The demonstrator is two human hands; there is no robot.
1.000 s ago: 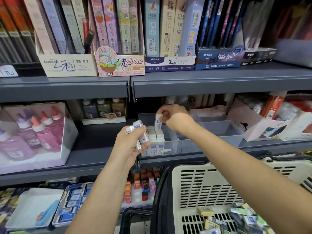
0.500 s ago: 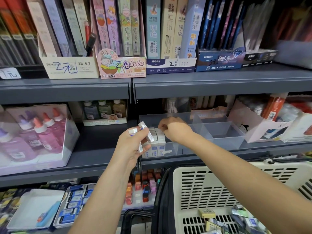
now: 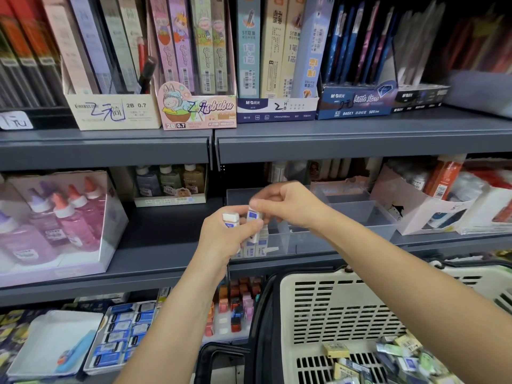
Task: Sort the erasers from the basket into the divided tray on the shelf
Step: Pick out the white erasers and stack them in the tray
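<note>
While left hand (image 3: 221, 241) grips small bunch of erasers (image 3: 231, 219) as ready stock, right hand (image 3: 291, 205) pinches one eraser (image 3: 254, 216) off it — likely to stand it beside row (image 3: 256, 246) in left compartment of divided tray (image 3: 360, 214). Tray sits on grey shelf (image 3: 166, 245); basket (image 3: 332, 300) below holds more. Shop aisle — stationery boxes (image 3: 194, 106) above.

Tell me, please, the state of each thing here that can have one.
left hand, grips the spare eraser and the pinched eraser.
right hand, pinches the top of the pinched eraser.
divided tray, front-left compartment holds standing erasers; the others look empty.
basket, holds loose erasers.
</note>
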